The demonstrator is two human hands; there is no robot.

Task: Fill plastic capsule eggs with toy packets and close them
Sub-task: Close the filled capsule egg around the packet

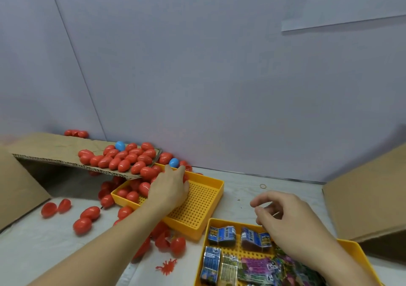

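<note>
Eggs [131,194] fill the tray's [216,189] far-left corner under your curled left hand [169,189]; your right hand [283,217] hovers loose and holding nothing over the packets [222,235].

The pale desk [241,189] carries two yellow perforated trays [216,189], loose red capsule eggs [83,225], a rubber band [262,185], a small red spiky toy [167,267], and cardboard boxes [364,189] at both sides, seemingly resting on it.
</note>
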